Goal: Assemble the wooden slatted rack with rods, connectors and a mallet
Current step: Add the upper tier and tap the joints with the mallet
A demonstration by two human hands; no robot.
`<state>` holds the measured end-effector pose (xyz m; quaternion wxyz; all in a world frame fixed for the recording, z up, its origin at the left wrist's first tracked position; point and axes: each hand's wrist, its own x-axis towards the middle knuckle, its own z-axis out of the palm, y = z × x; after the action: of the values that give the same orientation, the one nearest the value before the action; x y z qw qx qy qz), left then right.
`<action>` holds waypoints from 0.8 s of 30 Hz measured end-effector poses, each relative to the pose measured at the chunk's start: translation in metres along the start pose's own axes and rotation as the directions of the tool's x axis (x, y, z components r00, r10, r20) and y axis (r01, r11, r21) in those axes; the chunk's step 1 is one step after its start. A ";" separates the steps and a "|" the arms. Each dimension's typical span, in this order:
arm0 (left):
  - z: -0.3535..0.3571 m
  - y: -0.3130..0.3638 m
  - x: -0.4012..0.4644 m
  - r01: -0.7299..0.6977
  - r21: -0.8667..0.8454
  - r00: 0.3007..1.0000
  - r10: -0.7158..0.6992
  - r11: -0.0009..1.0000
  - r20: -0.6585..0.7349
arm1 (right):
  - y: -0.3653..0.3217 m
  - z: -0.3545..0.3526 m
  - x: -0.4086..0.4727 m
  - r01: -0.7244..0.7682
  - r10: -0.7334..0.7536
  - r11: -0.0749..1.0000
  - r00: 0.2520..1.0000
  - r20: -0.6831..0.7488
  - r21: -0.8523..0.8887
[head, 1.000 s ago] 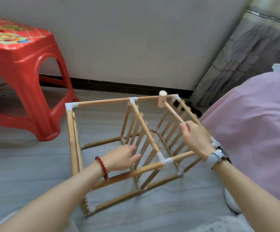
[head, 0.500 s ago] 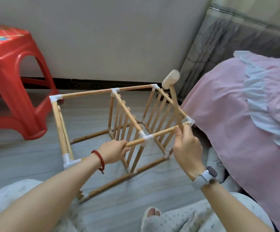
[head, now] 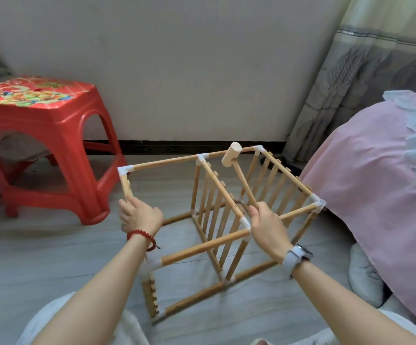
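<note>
Rack (head: 216,215) frame looks nearly complete on floor. Left hand (head: 139,215) grips left rod (head: 126,186); right hand (head: 267,230) grips mallet (head: 231,151), probably seating connectors next.

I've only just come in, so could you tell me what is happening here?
A person is building a wooden slatted rack on the floor. The left hand grips the frame's left top rod, while the right hand holds a wooden mallet with its head raised over the frame. A red stool stands nearby.
</note>
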<state>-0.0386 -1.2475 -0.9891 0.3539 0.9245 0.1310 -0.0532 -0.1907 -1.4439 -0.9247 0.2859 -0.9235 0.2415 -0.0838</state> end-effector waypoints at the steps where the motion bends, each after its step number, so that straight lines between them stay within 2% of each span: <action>1: -0.003 -0.001 0.010 0.112 -0.149 0.994 -0.110 0.982 0.023 | -0.002 0.004 0.008 -0.002 0.002 1.000 1.000 -0.003 0.016; 2: -0.005 -0.002 0.017 0.187 -0.242 0.982 -0.175 0.952 0.067 | -0.005 0.006 0.015 0.000 0.000 1.000 1.000 -0.002 0.029; 4: -0.008 -0.008 0.027 0.230 -0.290 0.973 -0.212 0.929 0.095 | -0.013 0.011 0.031 0.018 -0.019 0.998 1.000 0.023 0.055; 8: -0.021 -0.011 0.031 0.174 -0.163 0.984 -0.178 0.971 -0.009 | -0.035 0.020 0.053 0.061 -0.064 0.998 0.992 0.106 0.032; 12: -0.054 0.037 0.062 -0.025 -0.124 0.995 0.013 0.992 -0.102 | -0.065 0.004 0.082 0.103 -0.110 0.990 0.991 0.073 0.099; 15: -0.091 0.088 0.081 -0.208 0.033 0.967 0.210 0.978 -0.144 | -0.085 -0.023 0.107 0.145 -0.148 0.977 0.989 0.007 0.155; 19: -0.145 0.166 0.076 -0.480 0.201 0.829 0.517 0.854 -0.214 | -0.114 -0.069 0.136 0.253 -0.224 0.924 0.966 -0.131 0.287; 22: -0.157 0.212 0.053 -0.622 0.362 0.678 0.709 0.694 -0.195 | -0.121 -0.104 0.145 0.311 -0.224 0.912 0.923 -0.312 0.266; 24: -0.147 0.229 0.036 -0.673 0.495 0.560 0.816 0.549 -0.144 | -0.117 -0.125 0.143 0.333 -0.216 0.911 0.888 -0.406 0.244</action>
<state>0.0611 -1.3050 -0.7399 0.1224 0.9319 -0.2328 0.2497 -0.0561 -1.4916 -0.7533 0.3599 -0.8601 0.1403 -0.3331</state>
